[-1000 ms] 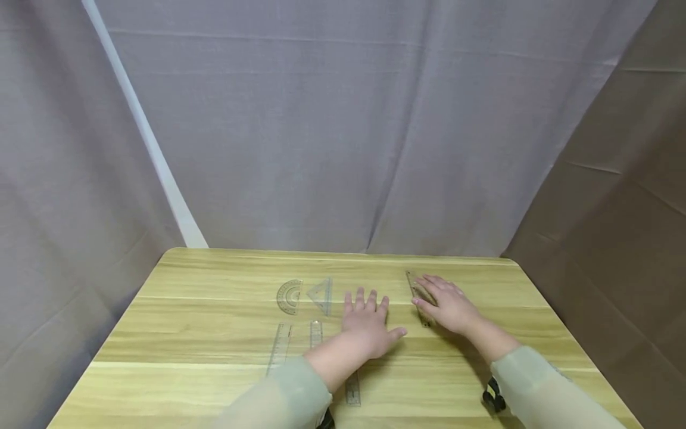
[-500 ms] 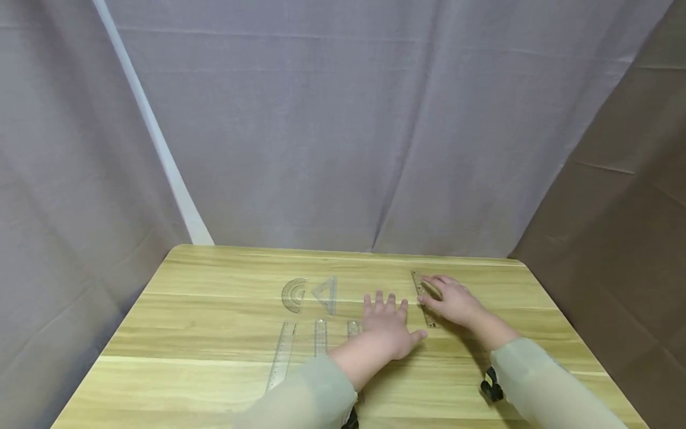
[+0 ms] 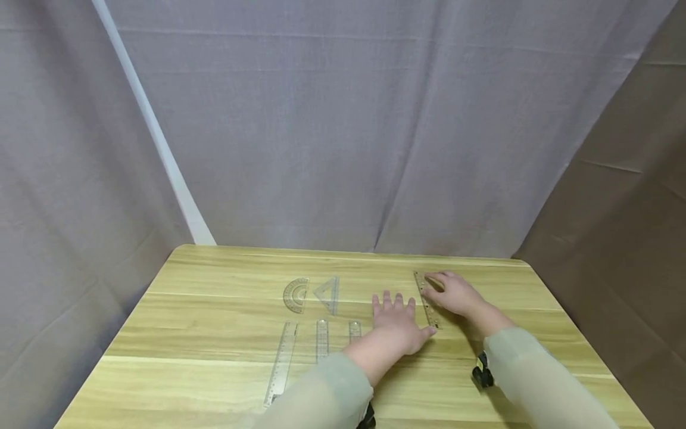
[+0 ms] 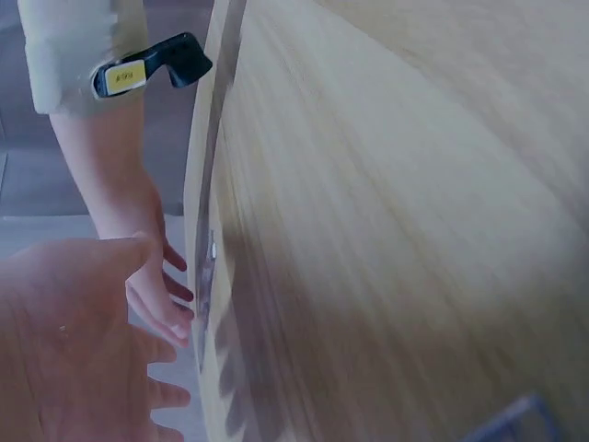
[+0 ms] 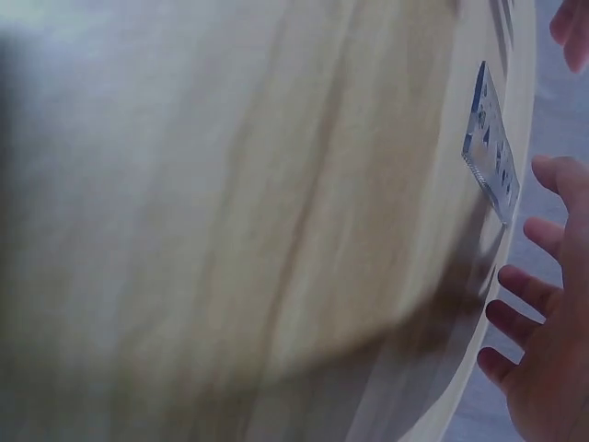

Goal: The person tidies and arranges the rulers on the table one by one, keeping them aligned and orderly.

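A clear ruler [image 3: 426, 302] with dark marks and small shapes along it lies on the right part of the table, slanting slightly. Close to its right edge is my right hand [image 3: 455, 297], thumb and forefinger bowed apart; whether the fingertips touch it is hard to tell. In the right wrist view the fingers [image 5: 529, 290] look spread beside the ruler [image 5: 490, 152]. My left hand [image 3: 399, 330] is palm down with its fingers fanned, its thumb near the ruler's lower end. The left wrist view shows its fingers [image 4: 166, 394] over their shadows, holding nothing.
A clear protractor [image 3: 295, 295] and a set square [image 3: 328, 295] lie left of the hands. Below them are a wide clear ruler [image 3: 281, 360] and two narrow ones [image 3: 321, 339], [image 3: 355, 329], partly covered by the left arm. Grey curtains [image 3: 300, 137] surround the wooden table [image 3: 187, 333].
My left hand has moved right, closer to the slanted ruler. The right hand has drawn slightly back, uncovering more of that ruler. The head view has shifted a little.
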Demonstrator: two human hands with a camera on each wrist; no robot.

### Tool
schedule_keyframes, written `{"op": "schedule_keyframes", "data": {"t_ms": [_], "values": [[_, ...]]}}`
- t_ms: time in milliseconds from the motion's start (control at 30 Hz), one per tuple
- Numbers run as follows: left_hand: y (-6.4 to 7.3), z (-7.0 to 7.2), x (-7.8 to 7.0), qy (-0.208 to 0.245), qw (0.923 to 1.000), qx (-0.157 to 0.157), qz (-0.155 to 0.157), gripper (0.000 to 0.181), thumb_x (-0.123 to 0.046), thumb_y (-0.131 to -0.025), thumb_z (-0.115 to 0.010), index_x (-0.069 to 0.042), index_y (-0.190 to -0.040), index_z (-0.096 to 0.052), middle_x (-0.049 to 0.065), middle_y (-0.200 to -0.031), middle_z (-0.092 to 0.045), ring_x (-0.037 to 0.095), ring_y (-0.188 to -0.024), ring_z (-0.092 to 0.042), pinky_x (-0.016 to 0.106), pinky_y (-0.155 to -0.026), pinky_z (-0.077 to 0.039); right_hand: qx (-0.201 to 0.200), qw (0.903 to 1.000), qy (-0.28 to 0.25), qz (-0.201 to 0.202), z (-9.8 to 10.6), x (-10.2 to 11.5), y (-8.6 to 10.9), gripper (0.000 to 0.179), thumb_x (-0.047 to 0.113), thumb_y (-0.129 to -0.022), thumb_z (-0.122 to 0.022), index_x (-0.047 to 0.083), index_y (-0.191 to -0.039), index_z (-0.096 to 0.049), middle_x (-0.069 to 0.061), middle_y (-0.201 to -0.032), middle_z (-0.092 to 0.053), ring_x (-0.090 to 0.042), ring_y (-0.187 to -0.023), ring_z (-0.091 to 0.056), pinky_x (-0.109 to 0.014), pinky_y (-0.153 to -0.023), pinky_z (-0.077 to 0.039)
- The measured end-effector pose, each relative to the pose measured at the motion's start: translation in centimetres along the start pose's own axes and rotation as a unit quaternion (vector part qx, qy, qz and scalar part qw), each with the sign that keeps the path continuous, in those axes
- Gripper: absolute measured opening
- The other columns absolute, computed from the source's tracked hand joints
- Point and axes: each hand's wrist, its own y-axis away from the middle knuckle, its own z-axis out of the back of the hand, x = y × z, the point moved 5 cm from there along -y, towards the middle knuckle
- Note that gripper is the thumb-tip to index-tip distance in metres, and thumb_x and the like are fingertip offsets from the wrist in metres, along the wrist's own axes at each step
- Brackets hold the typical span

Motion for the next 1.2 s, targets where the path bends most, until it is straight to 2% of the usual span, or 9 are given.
{"op": "schedule_keyframes", "data": {"t_ms": [300, 500, 700, 1000, 1200], "values": [[-1.1, -1.1, -1.4, -0.018, 0.9995, 0.019, 0.017, 0.084, -0.083, -0.087, -0.027, -0.037, -0.157, -0.022, -0.004, -0.164, -0.021, 0.027, -0.151, -0.011, 0.054, -0.120, -0.005, -0.008, 0.9999, -0.002, -0.011, 0.1, -0.3, -0.9, 0.058, 0.039, -0.098, -0.059, 0.004, -0.143, -0.051, -0.031, -0.146, -0.042, -0.056, -0.131, -0.038, -0.073, -0.104, -0.028], [-1.4, -1.6, -2.2, -0.014, 0.9992, 0.033, 0.019, 0.083, -0.082, -0.088, -0.029, -0.038, -0.158, -0.020, -0.004, -0.164, -0.018, 0.027, -0.152, -0.009, 0.053, -0.120, -0.004, -0.007, 0.9996, 0.006, -0.025, -0.2, -0.8, -1.1, 0.060, 0.041, -0.098, -0.059, 0.004, -0.145, -0.049, -0.031, -0.146, -0.041, -0.056, -0.132, -0.036, -0.073, -0.105, -0.026], [-2.5, -2.7, -2.9, -0.024, 0.9989, 0.034, 0.022, 0.083, -0.082, -0.088, -0.028, -0.038, -0.158, -0.015, -0.005, -0.166, -0.011, 0.025, -0.152, -0.003, 0.052, -0.121, -0.002, 0.001, 0.9992, 0.010, -0.038, -0.6, -1.3, -1.5, 0.062, 0.044, -0.097, -0.058, 0.007, -0.146, -0.048, -0.030, -0.148, -0.040, -0.055, -0.135, -0.032, -0.073, -0.107, -0.023], [-3.5, -3.1, -2.7, -0.050, 0.9977, 0.028, 0.035, 0.085, -0.084, -0.087, -0.026, -0.039, -0.158, -0.012, -0.006, -0.166, -0.008, 0.024, -0.152, -0.003, 0.052, -0.121, -0.003, 0.015, 0.9990, 0.012, -0.040, -0.9, -0.7, -2.1, 0.062, 0.045, -0.097, -0.056, 0.012, -0.149, -0.046, -0.028, -0.150, -0.038, -0.053, -0.137, -0.030, -0.074, -0.107, -0.021], [-4.1, -3.3, -2.7, -0.059, 0.9973, 0.022, 0.038, 0.084, -0.083, -0.088, -0.025, -0.039, -0.158, -0.011, -0.006, -0.166, -0.006, 0.025, -0.152, -0.002, 0.052, -0.121, -0.004, 0.014, 0.9989, 0.020, -0.040, -0.6, -0.3, -2.2, 0.062, 0.045, -0.096, -0.056, 0.011, -0.147, -0.047, -0.030, -0.148, -0.037, -0.053, -0.136, -0.029, -0.075, -0.106, -0.021]]}}
